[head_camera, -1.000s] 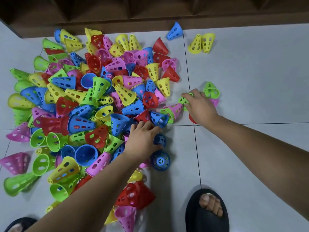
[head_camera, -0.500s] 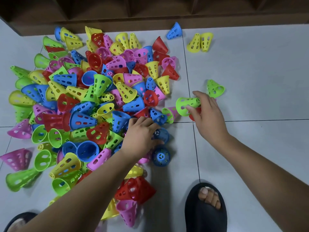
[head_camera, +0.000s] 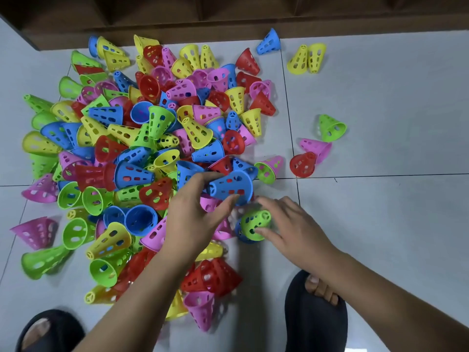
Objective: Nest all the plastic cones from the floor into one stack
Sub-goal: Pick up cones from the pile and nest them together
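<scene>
— Head view, please: what does the left hand (head_camera: 193, 219) do?

— It pinches a blue cone (head_camera: 229, 188) between thumb and fingers, over the near right edge of the pile (head_camera: 152, 128).

— And the right hand (head_camera: 291, 229)?

— Its fingers are spread around a green cone (head_camera: 255, 223). This one sits nested on a lower blue cone (head_camera: 238, 235) on the floor (head_camera: 380, 97), just beside the pile. The thumb touches the green cone, but the fingers are blurred, so I cannot tell if the hand really grips it. The two hands are near each other but apart.

— The other cones?

— Most lie in the pile, in many colours. A loose green cone (head_camera: 331, 128), a pink cone (head_camera: 316, 148) and a red cone (head_camera: 303, 165) lie apart at the right.
</scene>
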`<action>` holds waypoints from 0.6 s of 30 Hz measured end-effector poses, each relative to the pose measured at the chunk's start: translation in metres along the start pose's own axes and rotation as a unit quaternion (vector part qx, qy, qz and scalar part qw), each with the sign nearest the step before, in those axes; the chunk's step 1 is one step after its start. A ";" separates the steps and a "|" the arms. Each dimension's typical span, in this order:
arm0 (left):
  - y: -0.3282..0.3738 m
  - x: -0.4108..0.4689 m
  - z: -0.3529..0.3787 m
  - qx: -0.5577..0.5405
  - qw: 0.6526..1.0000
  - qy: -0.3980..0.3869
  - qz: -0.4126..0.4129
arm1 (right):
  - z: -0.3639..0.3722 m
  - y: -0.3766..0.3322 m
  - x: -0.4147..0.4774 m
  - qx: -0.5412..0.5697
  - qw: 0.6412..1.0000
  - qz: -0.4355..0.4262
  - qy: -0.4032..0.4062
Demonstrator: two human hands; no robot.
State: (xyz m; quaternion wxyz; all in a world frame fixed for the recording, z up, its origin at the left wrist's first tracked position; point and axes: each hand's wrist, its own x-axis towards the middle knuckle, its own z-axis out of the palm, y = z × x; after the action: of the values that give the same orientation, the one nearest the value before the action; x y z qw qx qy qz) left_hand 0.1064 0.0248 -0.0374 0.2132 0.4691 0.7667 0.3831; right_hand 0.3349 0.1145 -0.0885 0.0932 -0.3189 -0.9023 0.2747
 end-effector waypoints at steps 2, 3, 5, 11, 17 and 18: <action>0.004 -0.004 0.005 0.010 0.999 -0.022 0.022 | 0.014 0.003 0.003 -0.004 1.000 -0.004 -0.011; 0.004 -0.007 0.007 0.021 0.999 -0.035 0.035 | 0.021 0.005 0.004 -0.002 1.000 0.002 -0.016; 0.001 -0.012 0.012 0.030 0.996 -0.060 0.059 | 0.036 0.012 0.005 0.007 0.999 0.025 -0.033; -0.011 -0.026 0.031 0.030 0.990 -0.110 0.089 | 0.063 0.029 0.002 0.092 0.989 0.112 -0.036; -0.024 -0.032 0.061 0.056 0.986 -0.135 0.082 | 0.058 0.038 0.011 0.120 0.983 0.137 -0.028; -0.025 -0.031 0.064 0.058 0.985 -0.140 0.077 | 0.055 0.039 0.012 0.129 0.980 0.144 -0.038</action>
State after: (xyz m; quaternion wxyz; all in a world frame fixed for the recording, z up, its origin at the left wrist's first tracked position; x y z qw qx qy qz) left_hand 0.1512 0.0153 -0.0978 0.2610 0.5874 0.7115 0.2840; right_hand 0.3271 0.1227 -0.1563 0.0583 -0.4200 -0.8070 0.4111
